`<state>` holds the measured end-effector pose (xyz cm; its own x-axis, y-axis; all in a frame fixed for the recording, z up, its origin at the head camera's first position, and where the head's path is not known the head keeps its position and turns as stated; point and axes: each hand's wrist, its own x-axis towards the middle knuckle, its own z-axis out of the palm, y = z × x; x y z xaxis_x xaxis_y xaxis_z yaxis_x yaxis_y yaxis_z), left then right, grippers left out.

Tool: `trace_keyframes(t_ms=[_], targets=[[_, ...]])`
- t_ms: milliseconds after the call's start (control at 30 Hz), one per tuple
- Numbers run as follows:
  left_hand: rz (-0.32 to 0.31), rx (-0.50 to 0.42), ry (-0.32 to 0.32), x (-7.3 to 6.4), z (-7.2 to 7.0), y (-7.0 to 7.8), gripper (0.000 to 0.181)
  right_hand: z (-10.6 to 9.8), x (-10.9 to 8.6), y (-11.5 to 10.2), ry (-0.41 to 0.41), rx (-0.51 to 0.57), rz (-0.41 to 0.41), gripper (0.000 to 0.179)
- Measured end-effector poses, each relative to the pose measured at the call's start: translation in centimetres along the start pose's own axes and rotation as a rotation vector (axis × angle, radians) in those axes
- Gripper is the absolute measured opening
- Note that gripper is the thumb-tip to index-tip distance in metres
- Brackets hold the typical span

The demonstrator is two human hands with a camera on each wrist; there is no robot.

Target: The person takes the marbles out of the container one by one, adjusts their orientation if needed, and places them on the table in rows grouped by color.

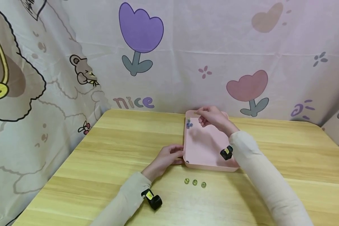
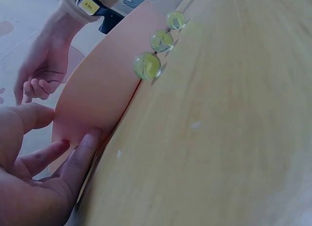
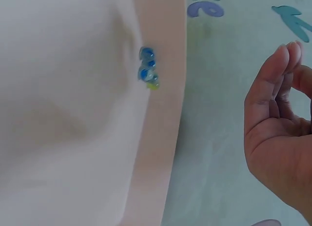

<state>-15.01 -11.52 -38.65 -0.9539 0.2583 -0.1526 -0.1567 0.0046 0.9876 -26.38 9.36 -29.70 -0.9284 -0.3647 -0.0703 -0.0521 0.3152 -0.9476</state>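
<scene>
Resting on the wooden table, the pink tray is touched at its left wall by the left hand, fingers parted. Over the tray's far end the right hand is held, fingertips drawn together; whether anything is pinched cannot be told. Three yellow-green marbles are lined up outside, near side; blue marbles are clustered inside, far left. Cluster could be scattered by a jogged tray; loose row, by a bumped table.
</scene>
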Motion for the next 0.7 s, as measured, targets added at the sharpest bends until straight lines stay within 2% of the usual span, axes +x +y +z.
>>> trace_keyframes(t_ms=[467, 700], targets=[[0.001, -0.004, -0.005, 0.2, 0.1, -0.3, 0.036, -0.3, -3.1, -0.7, 0.045, 0.079, -0.071, 0.023], [0.006, -0.004, -0.007, 0.1, 0.0, -0.2, 0.036, -0.6, -4.5, -0.3, 0.082, 0.101, -0.097, 0.026]])
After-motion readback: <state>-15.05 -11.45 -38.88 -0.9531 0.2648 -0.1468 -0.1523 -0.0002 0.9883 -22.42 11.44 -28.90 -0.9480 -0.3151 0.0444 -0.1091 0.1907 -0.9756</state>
